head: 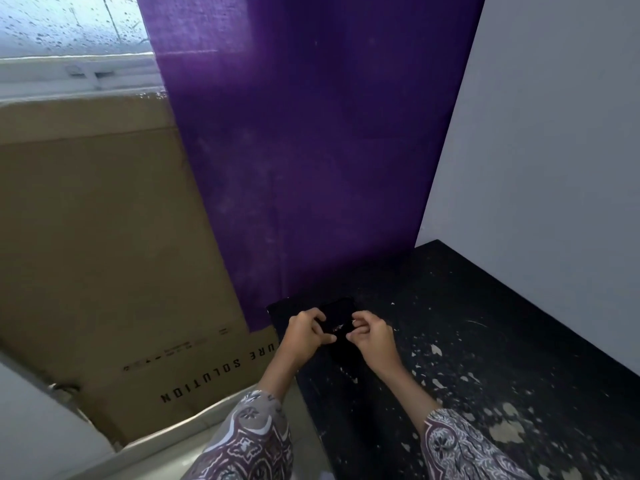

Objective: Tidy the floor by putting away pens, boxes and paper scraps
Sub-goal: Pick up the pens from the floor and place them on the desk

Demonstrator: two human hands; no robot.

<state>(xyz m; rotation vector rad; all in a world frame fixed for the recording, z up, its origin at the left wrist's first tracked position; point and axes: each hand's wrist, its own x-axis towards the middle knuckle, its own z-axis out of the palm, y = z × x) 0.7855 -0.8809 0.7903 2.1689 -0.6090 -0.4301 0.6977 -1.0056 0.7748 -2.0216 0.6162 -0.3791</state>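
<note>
A small black box (pixel 337 315) lies at the near left corner of a black table (pixel 485 341), close under the purple curtain. My left hand (pixel 304 332) grips the box's left side with curled fingers. My right hand (pixel 372 336) grips its right side the same way. The box is dark against the dark tabletop, so its edges are hard to make out; a small pale mark shows between my hands.
A large brown cardboard box (pixel 104 254) with black lettering leans at the left. A purple curtain (pixel 311 150) hangs behind the table, a white wall (pixel 554 168) at the right. Worn paint flecks (pixel 502 427) cover the tabletop. Pale floor tile (pixel 214 420) shows below.
</note>
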